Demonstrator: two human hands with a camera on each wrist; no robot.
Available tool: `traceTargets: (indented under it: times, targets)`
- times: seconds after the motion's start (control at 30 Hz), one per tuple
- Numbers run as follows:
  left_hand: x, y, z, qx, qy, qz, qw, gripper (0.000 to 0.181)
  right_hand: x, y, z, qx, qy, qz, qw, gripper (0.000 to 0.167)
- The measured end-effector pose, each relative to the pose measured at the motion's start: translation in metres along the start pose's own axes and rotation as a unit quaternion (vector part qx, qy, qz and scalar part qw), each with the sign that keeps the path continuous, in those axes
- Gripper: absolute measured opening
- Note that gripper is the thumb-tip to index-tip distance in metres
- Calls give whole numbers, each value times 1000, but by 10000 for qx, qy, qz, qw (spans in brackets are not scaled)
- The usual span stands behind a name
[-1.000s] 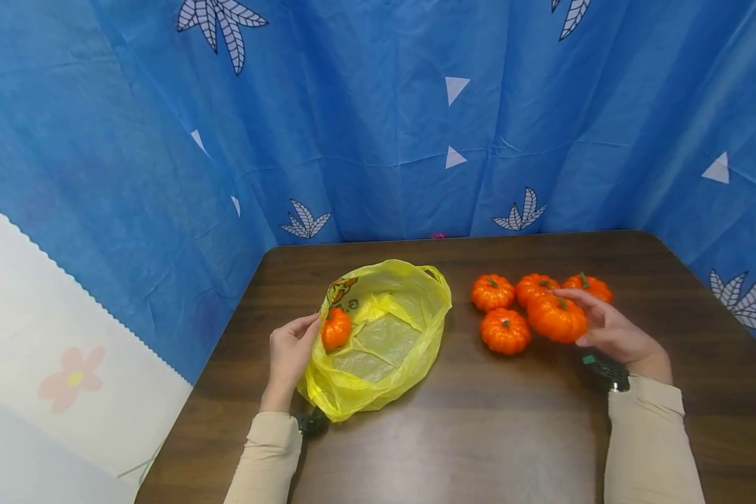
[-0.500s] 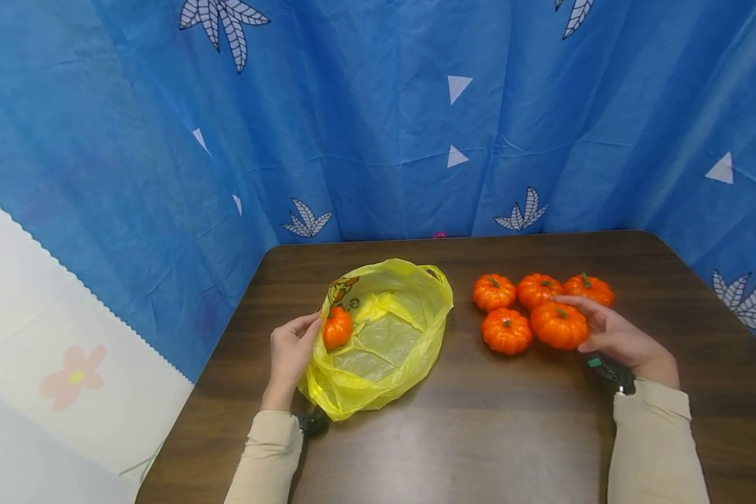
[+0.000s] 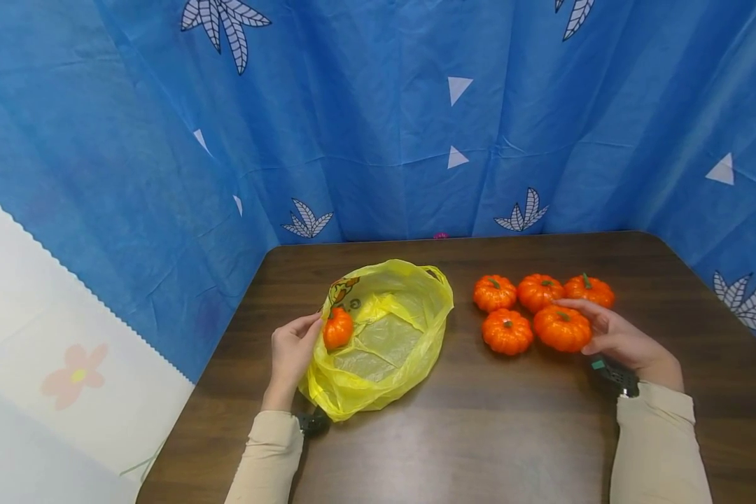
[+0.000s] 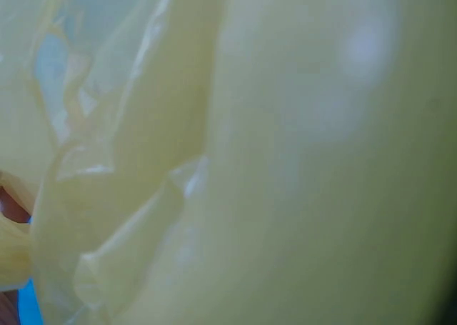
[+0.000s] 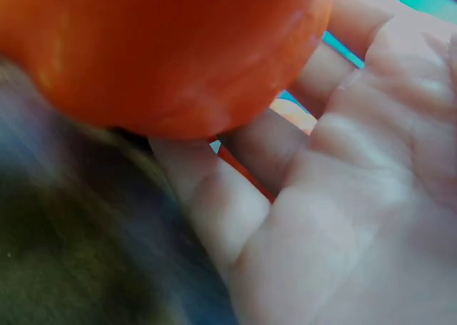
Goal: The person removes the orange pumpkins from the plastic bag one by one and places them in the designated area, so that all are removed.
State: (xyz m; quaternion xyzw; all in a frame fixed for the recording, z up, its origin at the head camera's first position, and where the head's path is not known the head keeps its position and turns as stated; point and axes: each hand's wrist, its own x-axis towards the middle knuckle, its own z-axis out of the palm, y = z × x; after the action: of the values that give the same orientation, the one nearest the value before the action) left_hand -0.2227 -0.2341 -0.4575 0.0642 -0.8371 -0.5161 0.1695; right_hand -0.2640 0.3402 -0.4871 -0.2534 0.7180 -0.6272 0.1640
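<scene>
My left hand (image 3: pixel 292 353) pinches the left rim of a yellow plastic bag (image 3: pixel 416 364), whose mouth faces up. Inside it, against the wall near those fingers, sits a small orange pumpkin (image 3: pixel 338 329). The bag's thin film (image 4: pixel 300 196) fills most of the left wrist view. On the right, my right hand (image 3: pixel 633 343) holds another orange pumpkin (image 3: pixel 562 328), with fingers behind it and the thumb at its near right side. Close up in the right wrist view, that pumpkin (image 5: pixel 178 61) lies against the fingers; whether its underside touches the table cannot be told.
Several more orange pumpkins stand close by: a front left one (image 3: pixel 507 332), a back left one (image 3: pixel 494 292), a middle one (image 3: pixel 540 292) and a far right one (image 3: pixel 589 289). The dark wooden table (image 3: pixel 453 434) ends at a blue curtain (image 3: pixel 378 140).
My right hand has lowered its pumpkin slightly toward the table, down and a little to the right, beside the front left one. My left hand and the bag have hardly moved.
</scene>
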Motion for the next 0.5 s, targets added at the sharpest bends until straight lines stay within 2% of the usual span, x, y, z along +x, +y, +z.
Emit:
traceTargets:
  times: [0.13, 0.33, 0.5]
  targets:
    - [0, 0, 0, -9, 25, 36, 10000, 22, -2, -1, 0, -7, 22, 152, 9999, 72]
    - [0, 0, 0, -203, 98, 274, 9994, 20, -6, -1, 2, 2, 68, 413, 9991, 69]
    - [0, 0, 1, -252, 106, 312, 9991, 20, -7, 3, 3, -39, 0, 353, 9994, 70]
